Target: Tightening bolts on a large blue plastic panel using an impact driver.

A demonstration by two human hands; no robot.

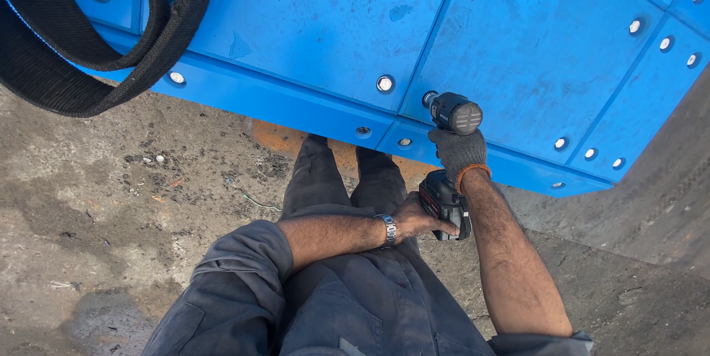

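Against the blue panel [532,38], both hands clamp the cordless driver [451,116]: right hand [460,150] above, left hand [416,217] below.

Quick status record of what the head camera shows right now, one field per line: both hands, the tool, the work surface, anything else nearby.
right hand: gloved right hand grips the handle of the cordless driver
left hand: bare left hand, wristwatch on the wrist, cups the driver's battery base
tool tip: pointed at the blue panel, just right of a seam; contact cannot be told
panel: bolt heads in recessed holes, one left of the tool
nearby: black strap looped over the panel's edge, dirty concrete floor
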